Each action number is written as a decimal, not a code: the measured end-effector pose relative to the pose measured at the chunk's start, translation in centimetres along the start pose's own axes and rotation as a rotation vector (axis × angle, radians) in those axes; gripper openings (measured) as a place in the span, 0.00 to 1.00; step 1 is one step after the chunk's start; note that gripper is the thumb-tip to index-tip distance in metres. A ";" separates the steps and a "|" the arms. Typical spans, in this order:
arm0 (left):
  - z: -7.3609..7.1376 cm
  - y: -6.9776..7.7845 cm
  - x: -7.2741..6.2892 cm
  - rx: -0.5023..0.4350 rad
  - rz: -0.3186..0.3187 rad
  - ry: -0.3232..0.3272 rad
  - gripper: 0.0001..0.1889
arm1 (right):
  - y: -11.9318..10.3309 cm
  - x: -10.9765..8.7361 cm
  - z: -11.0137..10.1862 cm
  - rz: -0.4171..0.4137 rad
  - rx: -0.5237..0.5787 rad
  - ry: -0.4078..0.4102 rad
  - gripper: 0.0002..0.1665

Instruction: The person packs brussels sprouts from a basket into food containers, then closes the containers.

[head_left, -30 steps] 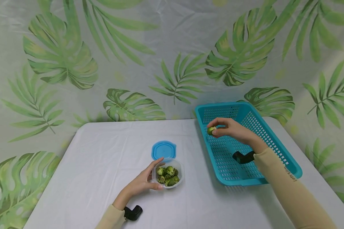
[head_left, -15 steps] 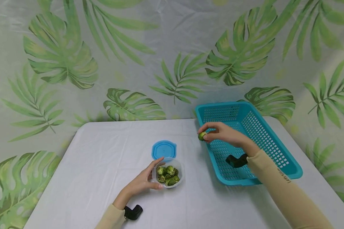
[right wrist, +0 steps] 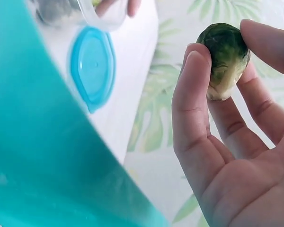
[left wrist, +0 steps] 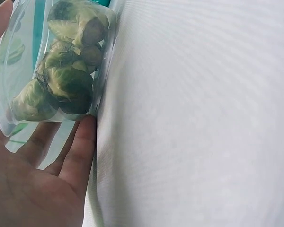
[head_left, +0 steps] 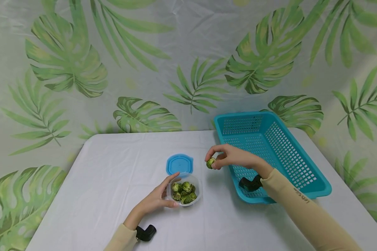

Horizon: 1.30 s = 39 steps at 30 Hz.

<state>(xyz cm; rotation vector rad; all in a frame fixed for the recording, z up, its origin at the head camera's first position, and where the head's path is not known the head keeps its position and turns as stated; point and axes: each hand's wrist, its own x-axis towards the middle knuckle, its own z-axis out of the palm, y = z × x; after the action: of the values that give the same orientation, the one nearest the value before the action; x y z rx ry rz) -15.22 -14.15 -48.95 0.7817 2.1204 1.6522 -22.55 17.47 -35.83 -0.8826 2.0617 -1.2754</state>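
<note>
My left hand [head_left: 155, 199] holds the near-left side of a small clear plastic container [head_left: 199, 195], with the thumb in front and the fingers reaching around the back. Several Brussels sprouts [head_left: 184, 191] lie inside it; through the wall [left wrist: 68, 82] they show close up in the left wrist view. One more Brussels sprout [head_left: 211, 163] is pinched between thumb and fingertips of my right hand [head_left: 234, 156], in the air between basket and container. In the right wrist view this sprout [right wrist: 226, 54] has a dark green top and a pale base.
A blue lid [head_left: 179, 164] lies flat just behind the container. To the right, a large teal slotted basket [head_left: 284, 150] stands under my right forearm, its side wall [right wrist: 47, 142] filling much of the right wrist view. White cloth [head_left: 97, 188] covers the table; a leaf-print backdrop [head_left: 194, 69] hangs behind.
My right hand has come left and toward me with the sprout, from over the basket to past its left rim. The left hand and container have stayed in place.
</note>
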 end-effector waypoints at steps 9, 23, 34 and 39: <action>0.0 0.0 0.0 -0.015 -0.002 -0.003 0.49 | -0.5 0.8 1.6 0.016 -0.027 -0.034 0.11; 0.0 0.0 0.0 -0.010 -0.005 -0.007 0.49 | -0.7 2.2 4.2 -0.011 -0.068 -0.096 0.11; 0.0 -0.1 0.0 0.006 -0.017 -0.001 0.48 | -0.4 3.0 6.0 0.019 -0.124 -0.146 0.12; 0.0 0.0 0.0 -0.006 -0.026 -0.005 0.48 | 0.0 3.3 7.1 0.061 -0.142 -0.158 0.12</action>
<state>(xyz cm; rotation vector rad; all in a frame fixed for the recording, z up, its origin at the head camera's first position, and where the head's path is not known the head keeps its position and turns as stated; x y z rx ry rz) -15.19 -14.13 -48.95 0.7527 2.1124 1.6415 -19.39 11.08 -38.96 -0.9440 2.0561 -1.0046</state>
